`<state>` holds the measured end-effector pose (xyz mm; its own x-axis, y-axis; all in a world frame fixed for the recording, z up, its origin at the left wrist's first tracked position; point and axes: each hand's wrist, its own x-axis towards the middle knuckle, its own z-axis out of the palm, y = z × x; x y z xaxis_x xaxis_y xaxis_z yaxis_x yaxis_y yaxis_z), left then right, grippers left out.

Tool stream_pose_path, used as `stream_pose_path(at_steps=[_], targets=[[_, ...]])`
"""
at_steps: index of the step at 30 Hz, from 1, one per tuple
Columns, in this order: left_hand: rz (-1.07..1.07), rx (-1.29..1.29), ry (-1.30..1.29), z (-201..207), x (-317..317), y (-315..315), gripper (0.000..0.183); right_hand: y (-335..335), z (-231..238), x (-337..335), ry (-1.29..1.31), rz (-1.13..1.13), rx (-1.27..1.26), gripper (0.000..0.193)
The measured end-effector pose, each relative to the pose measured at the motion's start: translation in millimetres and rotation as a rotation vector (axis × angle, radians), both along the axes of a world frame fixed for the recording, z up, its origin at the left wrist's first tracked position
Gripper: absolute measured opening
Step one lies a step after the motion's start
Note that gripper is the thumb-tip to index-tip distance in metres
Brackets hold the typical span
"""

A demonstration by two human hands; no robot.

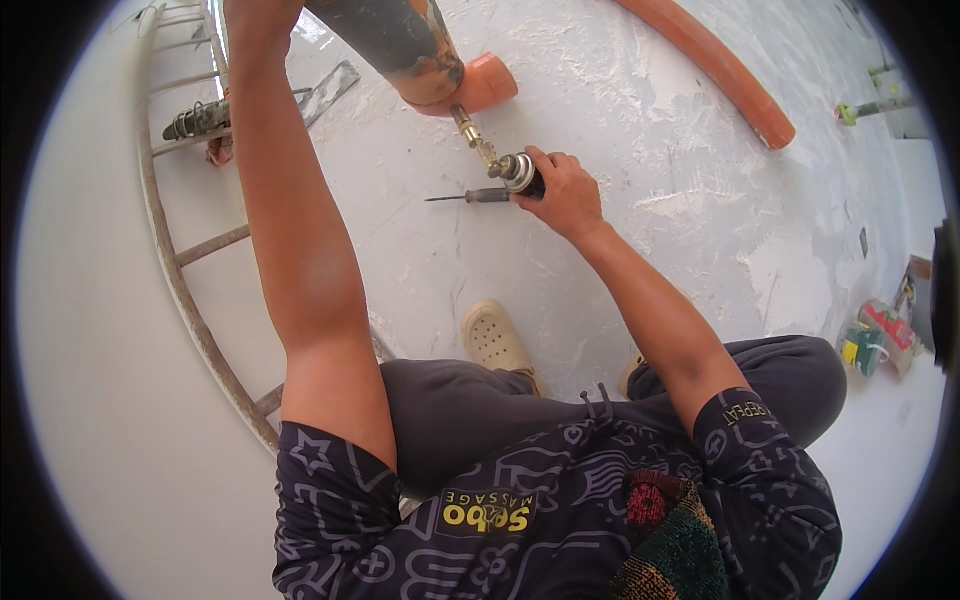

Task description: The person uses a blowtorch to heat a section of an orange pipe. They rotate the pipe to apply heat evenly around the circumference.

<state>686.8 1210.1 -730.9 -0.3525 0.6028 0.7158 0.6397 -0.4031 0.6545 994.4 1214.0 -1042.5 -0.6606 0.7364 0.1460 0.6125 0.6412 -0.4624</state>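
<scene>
My right hand (563,192) is closed around a small dark torch canister (525,176). Its brass nozzle (473,137) points up at the orange socket end (487,84) of a thick orange pipe smeared with grey (405,42). A thin screwdriver (470,197) lies on the white floor just left of that hand. My left arm stretches up along the left of the pipe. Only the base of my left hand (258,14) shows at the top edge, and its fingers are cut off there.
A paint-spattered ladder (180,268) lies along the left with a dark tool (196,120) on its rungs. A flat metal strip (332,88) lies near the pipe. A long orange pipe (722,70) crosses the upper right. Coloured packages (878,340) sit at the right. My beige clog (494,340) rests on the rough plaster floor.
</scene>
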Motion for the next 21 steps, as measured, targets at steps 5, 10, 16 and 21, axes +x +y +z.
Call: stream_pose_path(at_steps=[5, 10, 16, 21], targets=[[0.017, -0.007, -0.021, -0.5, 0.2, 1.2, 0.066, 1.7, 6.5, -0.5, -0.011, -0.013, -0.015, 0.080], [0.165, 0.101, -0.027, -13.0, 2.5, 6.1, 0.064, -1.0, 4.8, -1.5, 0.013, -0.010, -0.028, 0.081], [0.030, -0.036, 0.000, -8.7, -14.9, 9.7, 0.082, 3.1, 2.3, -3.0, 0.008, -0.054, -0.055, 0.083], [0.215, 0.017, -0.061, -21.9, -20.3, 11.5, 0.081, 8.0, -0.5, -0.5, 0.000, -0.060, -0.072, 0.084]])
